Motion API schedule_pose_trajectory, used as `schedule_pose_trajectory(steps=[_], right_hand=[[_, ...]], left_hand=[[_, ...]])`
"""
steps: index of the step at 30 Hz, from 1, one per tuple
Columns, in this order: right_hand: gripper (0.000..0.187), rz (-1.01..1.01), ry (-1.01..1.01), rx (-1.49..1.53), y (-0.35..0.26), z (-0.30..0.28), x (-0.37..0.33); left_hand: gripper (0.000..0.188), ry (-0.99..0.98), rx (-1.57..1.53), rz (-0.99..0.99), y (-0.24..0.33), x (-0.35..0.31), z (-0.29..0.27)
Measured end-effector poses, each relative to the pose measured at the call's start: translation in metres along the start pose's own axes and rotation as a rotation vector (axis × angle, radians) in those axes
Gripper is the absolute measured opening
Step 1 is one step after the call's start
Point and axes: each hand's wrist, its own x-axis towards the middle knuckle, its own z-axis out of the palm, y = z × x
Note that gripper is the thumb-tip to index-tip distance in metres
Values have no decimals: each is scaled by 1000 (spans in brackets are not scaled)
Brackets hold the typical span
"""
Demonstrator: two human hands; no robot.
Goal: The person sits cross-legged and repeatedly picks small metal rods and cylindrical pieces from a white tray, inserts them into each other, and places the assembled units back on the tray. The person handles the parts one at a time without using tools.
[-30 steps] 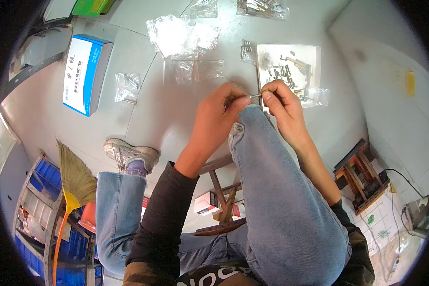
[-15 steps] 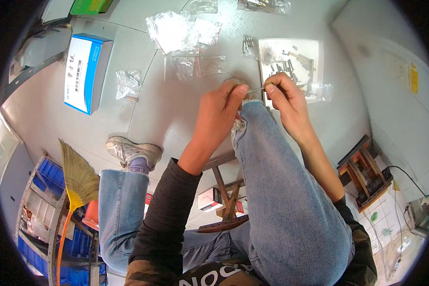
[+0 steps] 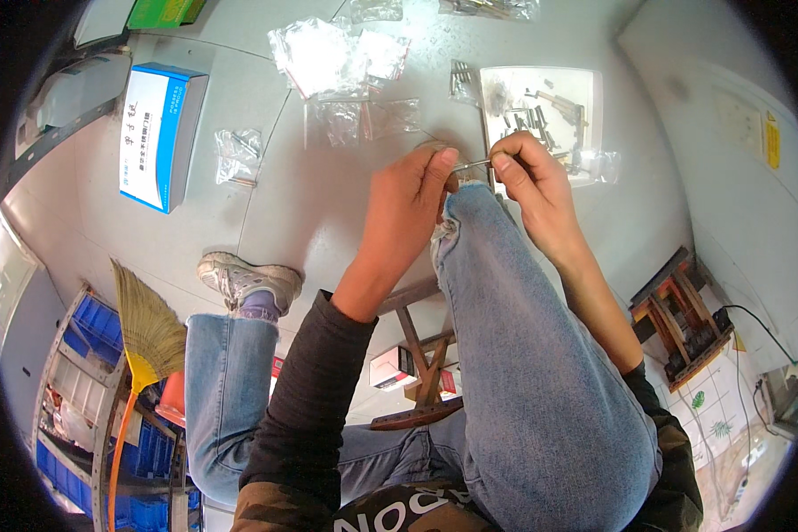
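A thin metal rod [image 3: 475, 165] spans the gap between my two hands, just above my raised right knee. My left hand [image 3: 410, 197] pinches its left end between thumb and fingers. The other end sits in the closed fingertips of my right hand [image 3: 534, 182]. Both ends of the rod are hidden by fingers, so I cannot tell its exact kind. Beyond my right hand lies a white tray [image 3: 585, 82] with several small dark metal pins [image 3: 528, 124] in it. A small clear bag of metal parts [image 3: 460, 82] rests beside the tray.
Clear plastic bags [image 3: 328, 58] lie on the grey floor ahead. A blue and white box [image 3: 155, 137] stands at the left, near another small bag of parts [image 3: 238, 157]. A broom [image 3: 146, 332] leans by a rack with blue bins [image 3: 93, 328]. A wooden stool [image 3: 683, 315] is at right.
Hardly anything differs. Both hands have shifted very slightly, still gripping the thin rod, and a little more of it shows between them.
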Motion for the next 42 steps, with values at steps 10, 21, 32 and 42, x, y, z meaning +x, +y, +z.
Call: schedule_pose_trajectory(steps=[10,21,32,42], right_hand=[[14,-1,0,3,2,-1,0],[15,-2,31,-1,0,-1,1],[15,-18,46,13,1,-2,1],[16,21,30,19,-2,0,1]], left_hand=[[24,-54,-92,-70,1,-3,-4],[25,41,-90,13,5,-1,-2],[18,37,-132,34,6,-1,1],[16,-9,-134,-43,4,-2,-1]])
